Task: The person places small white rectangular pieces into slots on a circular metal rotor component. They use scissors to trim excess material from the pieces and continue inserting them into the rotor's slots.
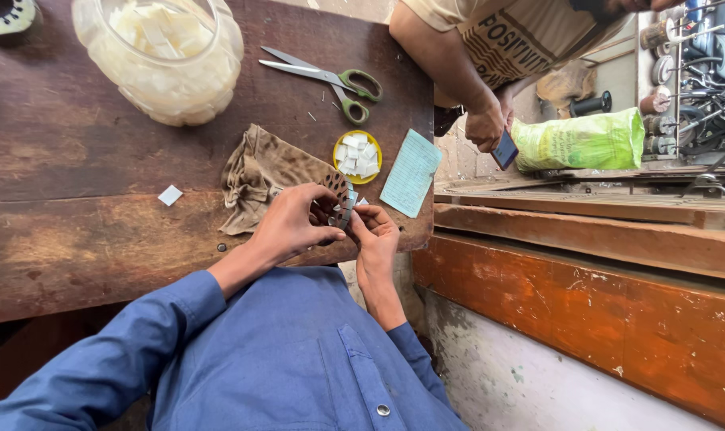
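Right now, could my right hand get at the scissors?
Probably not freely: the right hand is busy holding the slotted metal core with the left hand; the path past the yellow lid to the scissors looks open.

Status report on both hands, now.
Left hand and right hand both grip the slotted metal disc at the table edge. Dirty rag beside it. Nothing in the way.

Both hands grip it: left hand (295, 223) and right hand (374, 235) on the slotted metal core (336, 199). Scissors (330, 80) lie beyond
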